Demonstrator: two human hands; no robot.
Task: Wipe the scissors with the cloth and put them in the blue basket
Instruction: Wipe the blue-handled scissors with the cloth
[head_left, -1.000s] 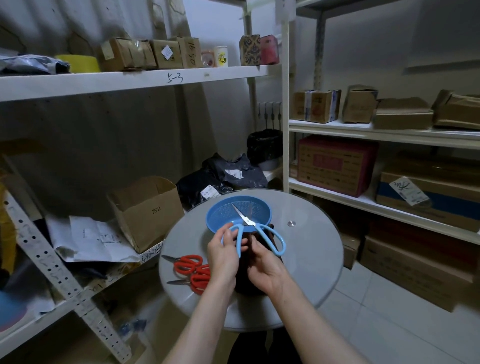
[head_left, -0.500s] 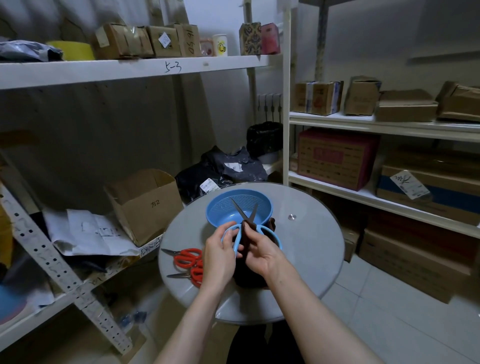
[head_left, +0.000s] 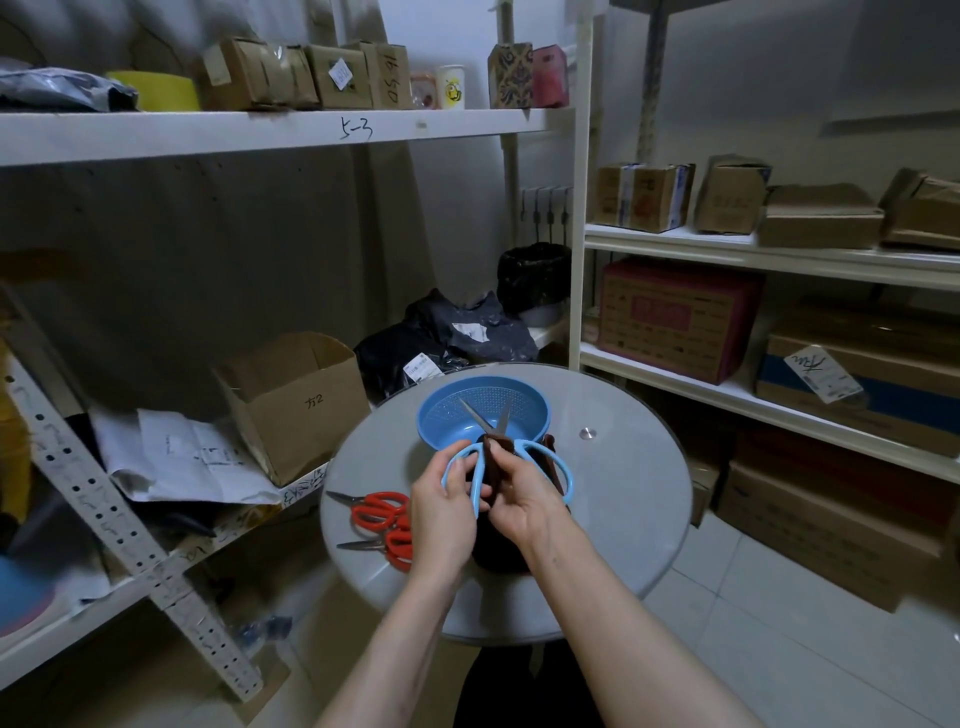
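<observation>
Red scissors lie on the glass table, near the blue basket.

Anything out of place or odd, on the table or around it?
Nothing odd on the table: the left hand holds the blue scissors, blades open above the blue basket; the right hand pinches the dark cloth against them; two red scissors lie beside. Off it, crumpled papers sprawl by a tilted open box on the left shelf.

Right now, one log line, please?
step: wiping | left hand: holds blue scissors | right hand: holds cloth | red scissors: on table
</observation>
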